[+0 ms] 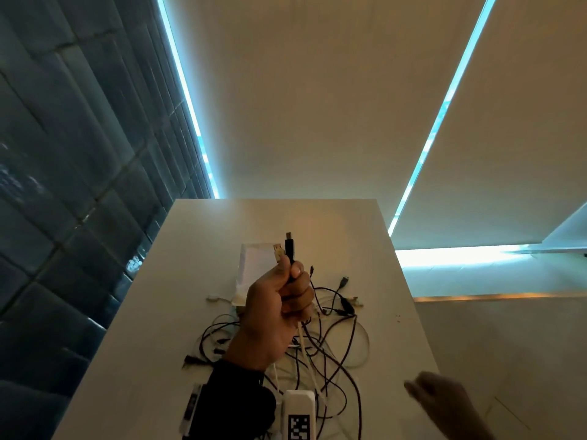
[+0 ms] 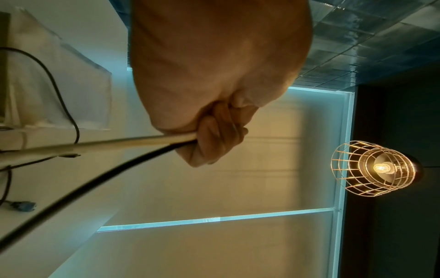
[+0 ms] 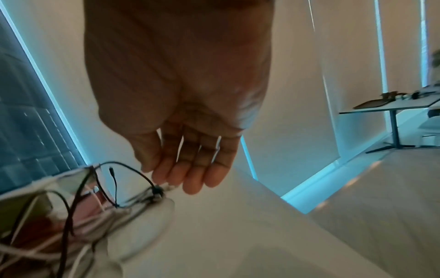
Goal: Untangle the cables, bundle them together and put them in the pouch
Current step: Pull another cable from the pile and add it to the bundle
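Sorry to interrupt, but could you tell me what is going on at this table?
A person is sorting a tangle of cables on a white table. The left hand grips a white cable and a black cable near their plugs, lifted above the pile. The right hand hangs open, holding nothing. The white pouch lies behind.

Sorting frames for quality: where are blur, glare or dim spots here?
Head view: dim and warm, bright cyan window strips, right hand smeared by motion. Left wrist view: lamp glares, black cable streaked. Right wrist view: cable tangle blurred, fingers soft.
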The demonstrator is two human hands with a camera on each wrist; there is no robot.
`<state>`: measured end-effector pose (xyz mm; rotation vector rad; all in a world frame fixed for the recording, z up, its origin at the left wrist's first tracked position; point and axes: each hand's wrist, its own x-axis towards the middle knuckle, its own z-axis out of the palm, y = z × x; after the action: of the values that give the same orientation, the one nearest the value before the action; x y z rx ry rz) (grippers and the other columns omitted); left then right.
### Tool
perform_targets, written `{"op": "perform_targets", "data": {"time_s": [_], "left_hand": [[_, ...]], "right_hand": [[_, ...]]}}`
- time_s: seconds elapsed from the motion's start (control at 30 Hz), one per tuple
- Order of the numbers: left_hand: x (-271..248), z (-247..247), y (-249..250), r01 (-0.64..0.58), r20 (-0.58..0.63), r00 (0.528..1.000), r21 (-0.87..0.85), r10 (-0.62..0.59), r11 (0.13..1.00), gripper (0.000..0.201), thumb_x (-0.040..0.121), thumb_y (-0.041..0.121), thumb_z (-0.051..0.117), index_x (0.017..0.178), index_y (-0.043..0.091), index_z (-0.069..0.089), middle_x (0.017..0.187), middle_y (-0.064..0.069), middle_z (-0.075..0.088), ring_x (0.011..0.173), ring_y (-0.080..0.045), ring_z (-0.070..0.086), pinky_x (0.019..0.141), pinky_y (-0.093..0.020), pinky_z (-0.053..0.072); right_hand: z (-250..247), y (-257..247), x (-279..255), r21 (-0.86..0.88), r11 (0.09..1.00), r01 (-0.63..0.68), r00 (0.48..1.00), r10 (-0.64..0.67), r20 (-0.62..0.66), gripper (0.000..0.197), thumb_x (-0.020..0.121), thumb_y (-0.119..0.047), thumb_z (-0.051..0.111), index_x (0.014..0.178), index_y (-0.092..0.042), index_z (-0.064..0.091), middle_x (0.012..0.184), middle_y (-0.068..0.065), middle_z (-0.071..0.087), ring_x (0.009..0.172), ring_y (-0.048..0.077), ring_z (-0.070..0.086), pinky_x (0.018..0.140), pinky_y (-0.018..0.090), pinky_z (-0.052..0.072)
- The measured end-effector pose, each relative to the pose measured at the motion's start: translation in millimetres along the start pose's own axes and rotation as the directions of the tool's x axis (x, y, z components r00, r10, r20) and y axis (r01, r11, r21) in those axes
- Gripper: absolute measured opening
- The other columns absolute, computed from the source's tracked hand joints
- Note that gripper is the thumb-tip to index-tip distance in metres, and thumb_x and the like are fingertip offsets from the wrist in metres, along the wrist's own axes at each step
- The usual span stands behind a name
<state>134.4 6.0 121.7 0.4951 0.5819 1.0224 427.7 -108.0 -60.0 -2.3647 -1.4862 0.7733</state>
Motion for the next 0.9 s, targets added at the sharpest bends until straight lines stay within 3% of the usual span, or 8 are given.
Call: {"op": "perform_targets", "data": {"time_s": [0.07,0.17,0.33,0.47,0.53,0.6,0.8,0.9], "left_hand": [[0,-1,-5,0.016,0.006,1.000,0.008,-0.016,1.000,0.040,0.100,0.036,0.032,0.070,0.016,0.049,0.054,0.005,0.023,0.039,-0.006,0.021,0.038,-0.021,0.021],[1,-2,-9,0.023,0.016,1.000,0.005,-0.024,1.000,0.038,0.098,0.036,0.035,0.070,0.015,0.049,0.055,0.005,0.023,0.039,-0.006,0.021,0.039,-0.021,0.019],[-3,-7,-6,0.016,0.008,1.000,0.008,-0.016,1.000,0.042,0.101,0.035,0.032,0.068,0.015,0.051,0.053,0.005,0.024,0.041,-0.007,0.018,0.043,-0.025,0.014],[-7,-13,-1,0.025,0.004,1.000,0.003,-0.025,1.000,0.038,0.100,0.034,0.038,0.070,0.014,0.050,0.053,0.005,0.024,0.041,-0.007,0.018,0.041,-0.023,0.017],[-9,-16,1,0.031,0.010,0.999,-0.011,-0.031,0.999,0.037,0.098,0.035,0.040,0.070,0.014,0.052,0.053,0.005,0.025,0.040,-0.006,0.020,0.039,-0.022,0.022],[-10,-20,3,0.035,-0.003,0.999,-0.004,-0.035,0.999,0.039,0.098,0.037,0.039,0.069,0.014,0.053,0.053,0.005,0.024,0.040,-0.006,0.019,0.039,-0.022,0.022],[-17,-20,8,0.029,-0.086,0.996,0.045,-0.025,0.999,0.041,0.098,0.036,0.037,0.067,0.014,0.052,0.053,0.004,0.023,0.044,-0.009,0.012,0.044,-0.026,0.012],[-18,-22,10,0.005,-0.113,0.994,0.076,0.003,0.997,0.040,0.099,0.034,0.036,0.068,0.012,0.050,0.053,0.003,0.023,0.043,-0.009,0.013,0.042,-0.024,0.015]], "right_hand": [[-8,-41,29,0.063,0.990,0.127,0.992,-0.125,-0.032,0.036,0.088,-0.026,0.068,0.056,-0.021,0.053,0.052,-0.006,0.053,0.053,0.008,0.051,0.058,0.031,0.042],[-9,-89,80,0.092,0.977,0.192,0.981,-0.189,-0.041,0.028,0.091,-0.021,0.063,0.064,-0.015,0.058,0.064,0.004,0.062,0.060,0.016,0.053,0.054,0.025,0.038],[17,-117,147,0.021,0.997,0.070,0.994,-0.072,0.088,0.018,0.084,-0.025,0.062,0.074,-0.011,0.069,0.087,0.014,0.070,0.085,0.032,0.065,0.066,0.025,0.037],[42,-117,176,-0.069,0.997,-0.020,0.977,0.034,0.211,0.046,0.081,-0.050,0.061,0.092,-0.005,0.066,0.106,0.019,0.068,0.095,0.034,0.066,0.071,0.031,0.048],[48,-121,179,-0.109,0.994,-0.031,0.969,0.057,0.241,0.047,0.085,-0.046,0.057,0.107,-0.004,0.063,0.120,0.019,0.062,0.108,0.034,0.061,0.083,0.032,0.049],[50,-128,176,-0.141,0.990,-0.022,0.966,0.057,0.251,0.046,0.090,-0.041,0.055,0.116,-0.004,0.059,0.127,0.017,0.058,0.116,0.032,0.056,0.085,0.031,0.046],[49,-131,170,-0.201,0.978,0.052,0.963,0.004,0.270,0.042,0.084,-0.043,0.064,0.112,-0.013,0.053,0.121,0.012,0.057,0.107,0.028,0.057,0.082,0.031,0.045],[36,-141,158,-0.108,0.989,0.102,0.985,-0.085,0.152,0.020,0.085,-0.032,0.063,0.092,-0.016,0.052,0.099,0.007,0.061,0.083,0.024,0.056,0.063,0.028,0.042]]}}
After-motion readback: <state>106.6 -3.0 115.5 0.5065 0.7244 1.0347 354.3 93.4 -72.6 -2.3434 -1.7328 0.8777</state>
